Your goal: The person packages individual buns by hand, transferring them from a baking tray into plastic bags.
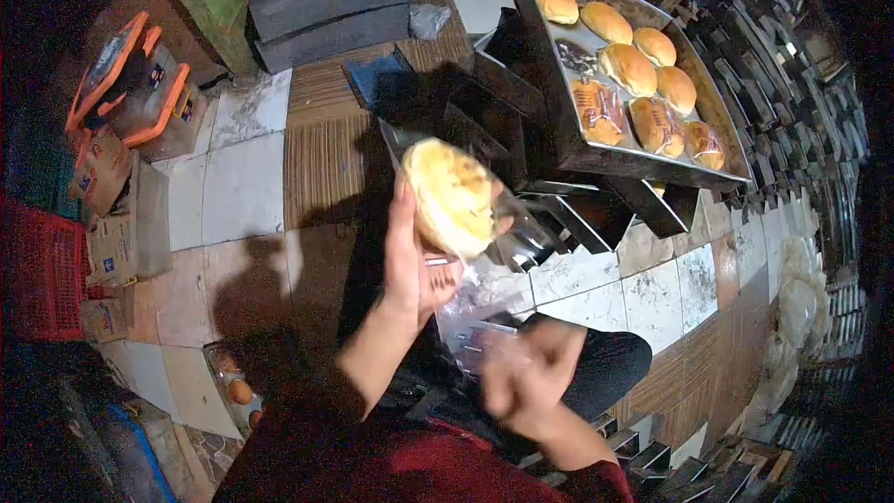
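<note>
My left hand (pixel 414 265) is closed around a round bun (pixel 451 194), its pale yellow underside facing me. Clear plastic shows around the bun's edges. Below it, a clear plastic bag (pixel 470 321) with small print hangs over my lap. My right hand (pixel 531 368) is smeared by motion; its fingers look curled at the lower part of this bag. To the upper right stands a metal tray (pixel 643 163) with golden buns (pixel 629 70) in it. Several buns at its near side are in printed wrappers, such as the wrapped bun (pixel 599 112).
Dark metal trays (pixel 507 102) are piled under the bun tray. At left are an orange-edged container (pixel 154 107), cardboard boxes (pixel 110 247) and a red crate (pixel 42 270). A small tray with round brown items (pixel 239 391) lies at lower left. More metal trays (pixel 782 93) fill the right side.
</note>
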`<action>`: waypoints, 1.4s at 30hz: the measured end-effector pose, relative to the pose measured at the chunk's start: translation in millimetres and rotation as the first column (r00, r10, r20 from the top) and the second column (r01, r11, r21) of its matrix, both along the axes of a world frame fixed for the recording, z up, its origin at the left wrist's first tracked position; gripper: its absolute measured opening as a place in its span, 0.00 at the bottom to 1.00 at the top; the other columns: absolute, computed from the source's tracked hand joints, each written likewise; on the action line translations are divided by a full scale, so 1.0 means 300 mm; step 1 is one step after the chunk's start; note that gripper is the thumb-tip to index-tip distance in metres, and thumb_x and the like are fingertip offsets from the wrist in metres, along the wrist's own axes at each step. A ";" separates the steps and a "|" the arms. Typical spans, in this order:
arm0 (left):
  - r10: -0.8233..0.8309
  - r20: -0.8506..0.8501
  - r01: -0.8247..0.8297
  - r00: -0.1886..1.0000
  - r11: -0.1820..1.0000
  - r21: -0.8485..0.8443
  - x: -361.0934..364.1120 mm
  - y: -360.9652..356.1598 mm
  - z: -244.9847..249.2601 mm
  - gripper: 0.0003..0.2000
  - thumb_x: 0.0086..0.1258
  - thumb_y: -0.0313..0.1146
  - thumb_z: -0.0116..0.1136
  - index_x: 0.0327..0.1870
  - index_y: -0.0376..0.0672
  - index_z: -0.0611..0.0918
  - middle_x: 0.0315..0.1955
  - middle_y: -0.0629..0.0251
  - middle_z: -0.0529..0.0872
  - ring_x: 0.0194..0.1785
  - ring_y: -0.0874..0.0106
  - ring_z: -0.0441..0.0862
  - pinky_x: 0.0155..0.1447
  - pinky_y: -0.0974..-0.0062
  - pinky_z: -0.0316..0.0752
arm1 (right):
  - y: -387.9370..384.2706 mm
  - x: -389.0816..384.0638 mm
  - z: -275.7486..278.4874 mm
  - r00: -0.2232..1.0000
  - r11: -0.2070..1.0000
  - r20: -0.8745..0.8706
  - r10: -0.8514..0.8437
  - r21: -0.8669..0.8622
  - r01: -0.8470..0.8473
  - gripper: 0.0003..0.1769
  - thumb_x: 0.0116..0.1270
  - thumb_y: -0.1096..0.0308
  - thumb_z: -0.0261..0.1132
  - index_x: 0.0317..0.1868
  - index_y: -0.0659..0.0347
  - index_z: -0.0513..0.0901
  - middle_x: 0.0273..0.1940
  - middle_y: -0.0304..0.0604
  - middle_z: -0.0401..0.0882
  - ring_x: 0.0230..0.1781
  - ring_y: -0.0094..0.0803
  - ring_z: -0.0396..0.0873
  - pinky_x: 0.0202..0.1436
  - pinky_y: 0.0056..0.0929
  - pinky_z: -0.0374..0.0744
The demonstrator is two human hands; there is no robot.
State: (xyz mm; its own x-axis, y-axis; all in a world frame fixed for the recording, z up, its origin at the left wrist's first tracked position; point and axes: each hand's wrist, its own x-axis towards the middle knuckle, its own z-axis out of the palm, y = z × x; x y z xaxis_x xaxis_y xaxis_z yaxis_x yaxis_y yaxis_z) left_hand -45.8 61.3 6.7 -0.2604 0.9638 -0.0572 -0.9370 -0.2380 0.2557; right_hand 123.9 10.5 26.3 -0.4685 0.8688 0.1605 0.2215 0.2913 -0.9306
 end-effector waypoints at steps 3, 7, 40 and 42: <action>0.136 -0.163 -0.119 0.977 0.987 0.111 0.036 -0.027 0.084 0.32 0.65 0.57 0.43 0.62 0.41 0.59 0.57 0.52 0.68 0.58 0.58 0.70 0.59 0.52 0.68 | 0.160 -0.038 0.035 0.996 0.998 0.077 0.036 0.048 -0.040 0.07 0.57 0.75 0.63 0.37 0.64 0.77 0.34 0.41 0.74 0.31 0.26 0.73 0.38 0.21 0.71; 0.096 -0.137 -0.083 0.986 0.991 0.101 0.001 -0.014 0.049 0.33 0.65 0.57 0.44 0.63 0.42 0.58 0.57 0.52 0.68 0.59 0.59 0.69 0.60 0.56 0.67 | 0.152 -0.024 -0.030 0.986 0.944 -0.134 0.094 -0.304 -0.131 0.10 0.56 0.76 0.65 0.38 0.64 0.74 0.30 0.41 0.76 0.30 0.25 0.74 0.33 0.19 0.72; -0.593 -0.696 -0.407 0.404 0.565 -0.718 -0.118 -0.355 -0.365 0.14 0.62 0.38 0.57 0.36 0.33 0.77 0.34 0.59 0.82 0.37 0.74 0.77 0.38 0.76 0.71 | 0.060 -0.199 -0.566 0.994 0.786 0.106 -0.007 -0.615 0.071 0.15 0.66 0.61 0.56 0.30 0.66 0.75 0.28 0.36 0.74 0.31 0.21 0.69 0.38 0.20 0.69; -0.427 -0.790 -0.413 0.440 0.685 -0.600 -0.126 -0.339 -0.271 0.10 0.62 0.34 0.57 0.34 0.34 0.78 0.32 0.62 0.80 0.36 0.76 0.76 0.40 0.78 0.69 | 0.101 -0.219 -0.416 0.994 0.876 0.106 0.039 -0.483 0.018 0.15 0.67 0.63 0.55 0.29 0.67 0.74 0.26 0.39 0.74 0.29 0.24 0.70 0.35 0.23 0.69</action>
